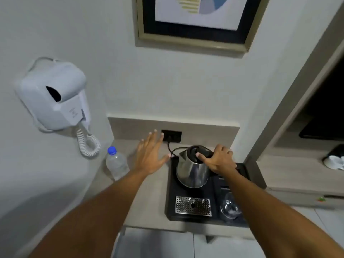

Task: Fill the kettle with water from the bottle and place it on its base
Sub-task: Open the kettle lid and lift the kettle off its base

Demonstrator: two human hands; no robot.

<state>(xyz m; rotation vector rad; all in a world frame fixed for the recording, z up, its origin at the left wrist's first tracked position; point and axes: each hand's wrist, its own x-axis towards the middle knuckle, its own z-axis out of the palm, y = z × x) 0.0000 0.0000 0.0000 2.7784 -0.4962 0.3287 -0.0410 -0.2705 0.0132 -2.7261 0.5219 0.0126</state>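
A steel kettle (pixel 191 171) with a black lid stands at the back of a black tray (pixel 171 202); its base is hidden beneath it. My right hand (pixel 219 161) grips the kettle's handle, thumb lying across the lid. A clear water bottle (pixel 116 163) with a blue cap stands upright on the counter, left of the tray. My left hand (pixel 150 155) hovers open, fingers spread, between the bottle and the kettle, touching neither.
A black cord (pixel 170 148) runs from a wall socket (pixel 172 135) to the kettle. The tray also holds a perforated metal plate (pixel 193 205) and a glass (pixel 229 207). A wall-mounted hair dryer (pixel 54 97) hangs at the left. A shelf unit stands to the right.
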